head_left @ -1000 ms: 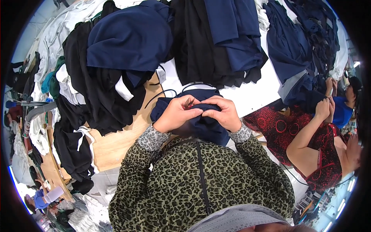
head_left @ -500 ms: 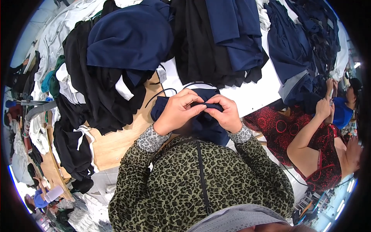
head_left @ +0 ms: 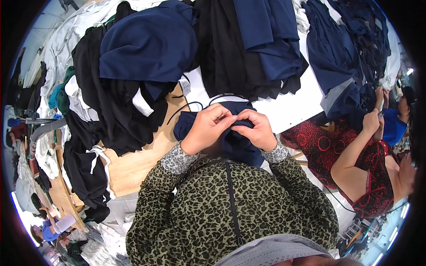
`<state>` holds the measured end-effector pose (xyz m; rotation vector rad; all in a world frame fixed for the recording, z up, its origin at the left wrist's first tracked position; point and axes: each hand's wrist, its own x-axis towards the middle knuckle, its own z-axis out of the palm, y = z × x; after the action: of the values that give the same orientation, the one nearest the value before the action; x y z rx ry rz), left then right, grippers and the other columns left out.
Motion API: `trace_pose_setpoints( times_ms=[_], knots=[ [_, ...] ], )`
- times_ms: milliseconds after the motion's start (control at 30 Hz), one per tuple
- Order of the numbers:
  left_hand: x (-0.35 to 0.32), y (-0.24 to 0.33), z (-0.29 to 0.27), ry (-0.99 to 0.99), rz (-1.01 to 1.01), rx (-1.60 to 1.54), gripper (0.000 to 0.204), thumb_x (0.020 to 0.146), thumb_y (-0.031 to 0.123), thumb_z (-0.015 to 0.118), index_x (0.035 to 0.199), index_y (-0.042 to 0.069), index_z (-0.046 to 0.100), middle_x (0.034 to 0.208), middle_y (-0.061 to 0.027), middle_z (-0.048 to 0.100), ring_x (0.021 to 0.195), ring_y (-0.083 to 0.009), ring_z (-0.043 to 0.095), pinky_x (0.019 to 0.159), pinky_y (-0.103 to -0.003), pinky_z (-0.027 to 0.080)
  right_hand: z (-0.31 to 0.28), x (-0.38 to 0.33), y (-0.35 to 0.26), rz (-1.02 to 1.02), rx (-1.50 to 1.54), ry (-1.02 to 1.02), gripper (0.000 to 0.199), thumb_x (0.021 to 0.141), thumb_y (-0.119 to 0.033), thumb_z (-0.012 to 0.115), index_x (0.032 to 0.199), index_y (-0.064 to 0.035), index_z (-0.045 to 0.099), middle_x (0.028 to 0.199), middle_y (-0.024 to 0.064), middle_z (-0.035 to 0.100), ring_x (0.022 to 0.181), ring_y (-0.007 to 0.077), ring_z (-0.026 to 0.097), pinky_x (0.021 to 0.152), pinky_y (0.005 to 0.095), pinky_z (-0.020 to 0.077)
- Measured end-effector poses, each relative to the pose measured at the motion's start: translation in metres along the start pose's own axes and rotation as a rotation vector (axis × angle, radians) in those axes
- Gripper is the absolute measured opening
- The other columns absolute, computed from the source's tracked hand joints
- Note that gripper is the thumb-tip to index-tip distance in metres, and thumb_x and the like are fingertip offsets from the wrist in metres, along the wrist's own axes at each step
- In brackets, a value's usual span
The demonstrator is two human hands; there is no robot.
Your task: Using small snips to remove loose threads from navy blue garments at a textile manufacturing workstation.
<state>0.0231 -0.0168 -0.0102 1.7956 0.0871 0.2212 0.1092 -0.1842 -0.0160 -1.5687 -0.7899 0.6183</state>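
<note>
A dark navy garment (head_left: pixel 242 148) lies bunched at the table's near edge and hangs down in front of me. My left hand (head_left: pixel 207 128) pinches its upper fold between thumb and fingers. Close beside it, my right hand (head_left: pixel 257 129) is closed on the same fold, thumb below and forefinger above. The fingertips of both hands nearly meet, so the bit of cloth between them is mostly hidden. Just beyond the hands, a thin black cord (head_left: pixel 184 106) curves over the table.
Black garments (head_left: pixel 120 119) topped by navy cloth (head_left: pixel 148 44) are heaped at the left. More navy pieces (head_left: pixel 279 48) lie on a black stack ahead. On the right sits a person in a red-patterned black garment (head_left: pixel 319 144), handling navy cloth. Wooden tabletop (head_left: pixel 131 170) shows at left.
My left hand has shifted slightly, its fingertips now closer to those of my right hand. Both hands keep to the same fold of the navy garment.
</note>
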Motion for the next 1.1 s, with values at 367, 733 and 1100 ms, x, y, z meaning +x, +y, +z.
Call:
trace_pose_setpoints(
  times_ms=[367,733,1100],
  knots=[
    [0.005,0.001,-0.014,0.003,-0.462,-0.619,0.015,0.088,0.016,0.060,0.088,0.001,0.064,0.071,0.0011,0.056,0.050,-0.0008,0.038,0.046,-0.017,0.028,-0.001,0.000,0.003,0.077,0.130,0.003,0.017,0.075,-0.001,0.069,0.090,0.0025,0.062,0.084,0.0026,0.061,0.078,0.0078,0.056,0.070,0.0212,0.0458],
    [0.003,0.013,-0.002,0.043,0.151,0.155,0.009,0.080,0.008,0.066,0.087,0.002,0.064,0.072,0.0005,0.058,0.063,-0.0062,0.053,0.056,-0.020,0.041,0.001,0.001,0.004,-0.010,0.067,0.006,0.019,0.073,0.000,0.070,0.089,0.0026,0.062,0.085,0.0057,0.061,0.078,0.0110,0.058,0.070,0.0231,0.0464],
    [0.000,-0.007,-0.025,-0.035,-0.030,-0.193,0.021,0.083,0.009,0.064,0.102,-0.001,0.062,0.078,0.0040,0.058,0.066,-0.0022,0.048,0.059,-0.018,0.040,-0.004,0.000,-0.002,-0.175,-0.081,0.011,0.019,0.068,0.002,0.070,0.086,-0.0001,0.063,0.086,0.0083,0.063,0.081,0.0189,0.061,0.073,0.0272,0.0476]
  ],
)
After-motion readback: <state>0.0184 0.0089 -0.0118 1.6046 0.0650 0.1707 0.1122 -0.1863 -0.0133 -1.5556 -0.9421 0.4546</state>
